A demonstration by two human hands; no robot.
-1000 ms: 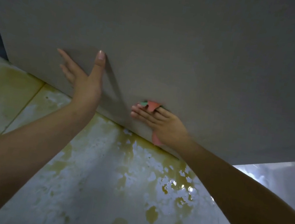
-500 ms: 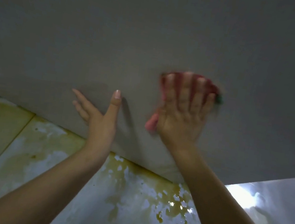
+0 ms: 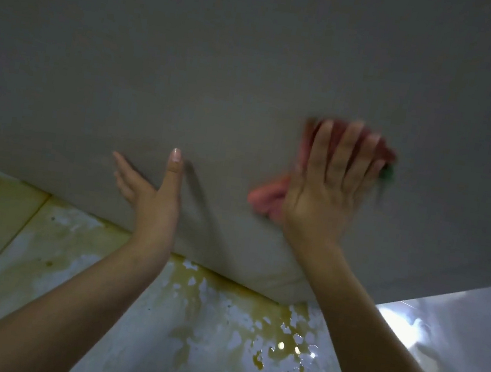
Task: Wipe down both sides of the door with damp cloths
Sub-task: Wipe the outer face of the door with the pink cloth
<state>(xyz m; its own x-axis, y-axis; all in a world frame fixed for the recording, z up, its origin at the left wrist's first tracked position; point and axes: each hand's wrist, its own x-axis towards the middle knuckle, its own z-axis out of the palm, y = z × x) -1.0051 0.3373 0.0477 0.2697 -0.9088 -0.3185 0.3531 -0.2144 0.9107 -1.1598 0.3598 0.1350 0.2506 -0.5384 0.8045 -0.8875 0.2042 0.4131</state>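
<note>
Right hand (image 3: 328, 191) flat on the grey door (image 3: 253, 76), fingers straight and slightly spread, pressing a pink cloth (image 3: 267, 198) against the panel (a green scrap, perhaps part of the same cloth, blurred at the little-finger side). Cloth bunched under the palm, one fold sticking out toward the left. Left hand (image 3: 155, 192) open beside it, fingertips apparently resting on the door, thumb upright, holding nothing. Below, wet floor (image 3: 216, 339) tiles with yellowish stains.

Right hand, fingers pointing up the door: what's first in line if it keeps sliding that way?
Looks free: above the right hand and its pink cloth only bare grey door shows, up to the frame edge.
</note>
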